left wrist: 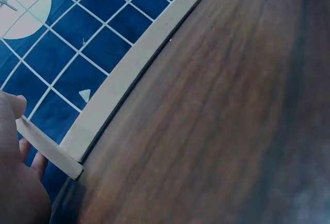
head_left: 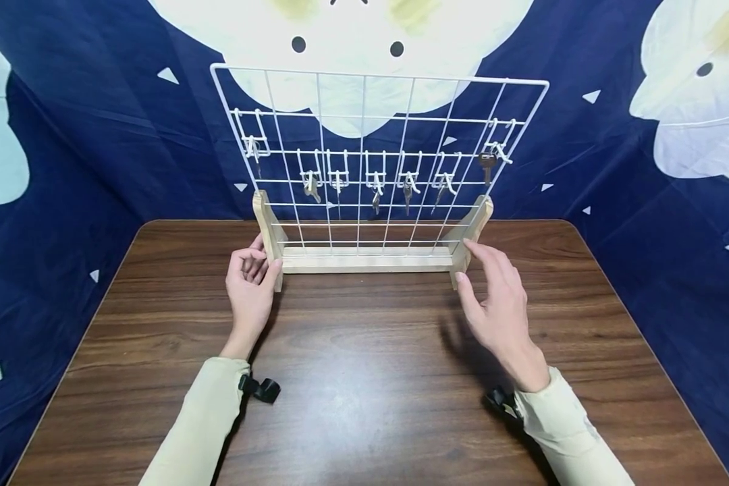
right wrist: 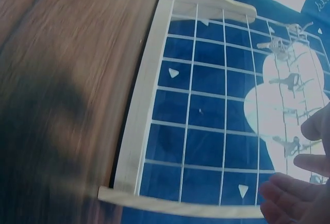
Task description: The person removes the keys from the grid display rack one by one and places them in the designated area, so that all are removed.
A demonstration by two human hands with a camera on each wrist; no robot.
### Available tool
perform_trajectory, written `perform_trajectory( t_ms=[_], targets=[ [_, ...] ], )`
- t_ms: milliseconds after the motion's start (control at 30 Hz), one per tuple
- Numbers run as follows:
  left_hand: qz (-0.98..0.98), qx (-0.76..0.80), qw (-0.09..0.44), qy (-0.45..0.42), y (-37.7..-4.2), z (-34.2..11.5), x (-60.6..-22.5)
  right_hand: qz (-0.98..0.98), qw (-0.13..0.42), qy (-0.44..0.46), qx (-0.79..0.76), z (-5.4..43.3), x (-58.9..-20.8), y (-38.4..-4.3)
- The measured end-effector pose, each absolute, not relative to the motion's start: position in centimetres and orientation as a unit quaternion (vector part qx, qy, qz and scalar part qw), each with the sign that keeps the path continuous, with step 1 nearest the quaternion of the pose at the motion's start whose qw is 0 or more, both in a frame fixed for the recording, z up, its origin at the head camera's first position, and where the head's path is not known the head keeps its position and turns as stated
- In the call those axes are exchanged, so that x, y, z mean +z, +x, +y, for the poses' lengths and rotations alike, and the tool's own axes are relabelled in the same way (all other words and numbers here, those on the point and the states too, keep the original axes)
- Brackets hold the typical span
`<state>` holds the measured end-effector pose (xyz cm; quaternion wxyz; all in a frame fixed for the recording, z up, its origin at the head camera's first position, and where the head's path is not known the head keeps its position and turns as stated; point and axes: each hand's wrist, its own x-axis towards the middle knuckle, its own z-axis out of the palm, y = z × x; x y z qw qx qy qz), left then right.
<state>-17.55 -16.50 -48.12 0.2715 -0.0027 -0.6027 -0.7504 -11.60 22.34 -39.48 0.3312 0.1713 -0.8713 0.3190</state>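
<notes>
A white wire grid rack (head_left: pixel 364 162) stands upright in two light wooden end supports joined by a wooden bar (head_left: pixel 367 263). Several metal keys hang from its white hooks, among them a brown key (head_left: pixel 487 165) at the upper right. My left hand (head_left: pixel 250 287) grips the left wooden support (head_left: pixel 268 233), thumb in front and fingers curled on the outer side. The left wrist view also shows that thumb and fingers on either side of the wood. Beside the right support (head_left: pixel 470 233), my right hand (head_left: pixel 498 300) has thumb and fingers spread apart; whether its fingertips touch the wood I cannot tell.
The rack stands near the far edge of a dark brown wood-grain table (head_left: pixel 352 391). Behind it and at both sides hangs a blue cloth (head_left: pixel 127 135) with white cartoon shapes. Black straps (head_left: pixel 261 388) are on both wrists over pale sleeves.
</notes>
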Motion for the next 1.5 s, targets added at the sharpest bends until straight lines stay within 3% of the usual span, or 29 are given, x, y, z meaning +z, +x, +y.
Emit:
perform_trajectory(
  t_ms=[600, 1500],
  targets=[
    [-0.663, -0.703, 0.257, 0.006, -17.3, -17.0, -48.6, -0.819, 0.308, 0.246, 0.416, 16.7, -38.6, -11.6],
    [-0.656, -0.713, 0.247, 0.012, -17.0, -17.0, -48.6, -0.751, 0.189, 0.288, 0.564, 9.9, -35.8, -11.1]
  ],
)
